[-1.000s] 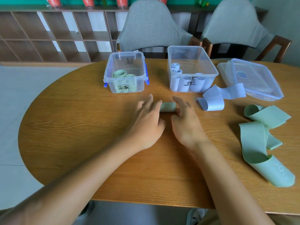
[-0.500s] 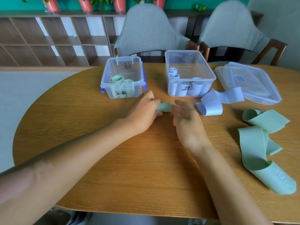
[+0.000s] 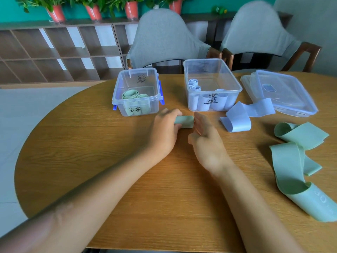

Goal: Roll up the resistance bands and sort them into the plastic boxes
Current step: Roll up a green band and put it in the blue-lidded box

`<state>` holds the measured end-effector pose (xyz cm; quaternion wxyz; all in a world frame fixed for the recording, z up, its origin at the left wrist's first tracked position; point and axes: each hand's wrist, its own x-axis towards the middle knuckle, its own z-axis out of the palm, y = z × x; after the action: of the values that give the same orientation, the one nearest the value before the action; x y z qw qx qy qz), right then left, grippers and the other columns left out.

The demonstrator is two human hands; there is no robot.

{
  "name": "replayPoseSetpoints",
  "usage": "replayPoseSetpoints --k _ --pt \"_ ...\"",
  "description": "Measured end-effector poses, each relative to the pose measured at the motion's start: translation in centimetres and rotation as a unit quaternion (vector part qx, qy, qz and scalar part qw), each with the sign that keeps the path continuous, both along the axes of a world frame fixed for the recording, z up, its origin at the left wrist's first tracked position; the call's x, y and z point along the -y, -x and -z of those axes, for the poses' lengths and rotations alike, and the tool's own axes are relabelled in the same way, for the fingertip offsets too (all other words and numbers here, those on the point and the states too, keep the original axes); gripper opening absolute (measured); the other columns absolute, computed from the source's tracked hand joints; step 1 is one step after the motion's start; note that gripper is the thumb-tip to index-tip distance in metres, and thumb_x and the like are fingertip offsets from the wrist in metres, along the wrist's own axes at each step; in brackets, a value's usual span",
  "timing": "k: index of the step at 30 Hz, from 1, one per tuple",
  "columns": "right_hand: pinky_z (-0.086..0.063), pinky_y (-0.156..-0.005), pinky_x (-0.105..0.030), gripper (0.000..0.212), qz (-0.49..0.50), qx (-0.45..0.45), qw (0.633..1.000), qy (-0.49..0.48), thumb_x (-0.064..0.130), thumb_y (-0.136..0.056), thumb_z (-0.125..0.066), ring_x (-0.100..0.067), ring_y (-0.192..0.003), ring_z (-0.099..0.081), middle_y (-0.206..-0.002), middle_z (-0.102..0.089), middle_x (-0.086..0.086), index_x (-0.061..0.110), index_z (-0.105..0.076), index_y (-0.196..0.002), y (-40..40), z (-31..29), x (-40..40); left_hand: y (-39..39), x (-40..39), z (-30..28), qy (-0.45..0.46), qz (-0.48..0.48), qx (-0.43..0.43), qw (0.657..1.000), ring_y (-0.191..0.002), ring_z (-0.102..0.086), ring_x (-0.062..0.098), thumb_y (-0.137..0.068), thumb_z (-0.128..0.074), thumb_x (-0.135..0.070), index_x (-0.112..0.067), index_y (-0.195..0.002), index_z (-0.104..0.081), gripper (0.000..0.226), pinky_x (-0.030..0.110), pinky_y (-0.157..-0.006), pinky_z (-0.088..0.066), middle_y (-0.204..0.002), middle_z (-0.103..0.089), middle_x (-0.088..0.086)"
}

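A rolled green band (image 3: 185, 121) sits in my left hand (image 3: 165, 131), whose fingers curl round its left end just above the table. My right hand (image 3: 206, 141) is beside the roll's right end with fingers loosely extended, holding nothing. The small clear box with blue clips (image 3: 119, 94) behind my left hand holds green rolls. The larger clear box (image 3: 235, 83) to its right holds pale blue rolls. A loose pale blue band (image 3: 240, 117) lies in front of that box. Loose green bands (image 3: 291, 161) lie unrolled at the right.
The round wooden table (image 3: 91, 143) carries everything. A clear lid (image 3: 284, 92) lies at the back right. Two grey chairs (image 3: 164, 37) stand behind the table, with a low shelf unit (image 3: 54, 52) and potted plants beyond.
My left hand closed round the green roll and lifted it slightly off the table. My right hand let go of the roll and drew back a little.
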<state>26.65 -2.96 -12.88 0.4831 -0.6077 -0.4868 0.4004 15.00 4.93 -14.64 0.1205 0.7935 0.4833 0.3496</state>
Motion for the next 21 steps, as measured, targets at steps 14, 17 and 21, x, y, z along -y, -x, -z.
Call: replayPoseSetpoints --k 14,17,21 --pt "-0.047 -0.076 -0.009 0.06 0.006 -0.001 0.999 -0.035 -0.01 -0.086 -0.05 0.015 -0.08 -0.06 -0.095 -0.064 0.02 0.037 -0.051 -0.123 -0.9 -1.0 0.5 0.5 -0.7 -2.2 -0.011 0.142 -0.053 0.988 -0.074 -0.049 0.012 -0.087 -0.074 -0.011 -0.007 -0.102 -0.07 0.017 0.026 -0.067 -0.036 -0.09 -0.059 0.0" --pt "-0.052 -0.096 -0.026 0.064 0.03 0.004 0.998 -0.051 -0.005 -0.089 -0.055 0.006 -0.094 -0.063 -0.108 -0.061 0.023 0.025 -0.045 -0.145 -1.2 -1.3 0.7 0.1 0.1 -2.4 0.004 0.159 -0.051 0.986 -0.067 -0.048 0.007 -0.085 -0.077 -0.017 -0.009 -0.1 -0.065 0.021 0.032 -0.065 -0.042 -0.086 -0.057 -0.004" --pt "-0.043 -0.111 -0.043 0.067 0.02 0.014 0.998 -0.064 -0.006 -0.09 -0.052 -0.015 -0.125 -0.057 -0.142 -0.053 0.006 0.025 -0.042 -0.148 -1.3 -1.5 1.4 -0.1 0.9 -1.8 0.013 0.136 -0.013 0.991 -0.062 -0.045 0.001 -0.082 -0.077 -0.015 -0.022 -0.087 -0.049 0.029 0.033 -0.062 -0.04 -0.074 -0.051 -0.012"
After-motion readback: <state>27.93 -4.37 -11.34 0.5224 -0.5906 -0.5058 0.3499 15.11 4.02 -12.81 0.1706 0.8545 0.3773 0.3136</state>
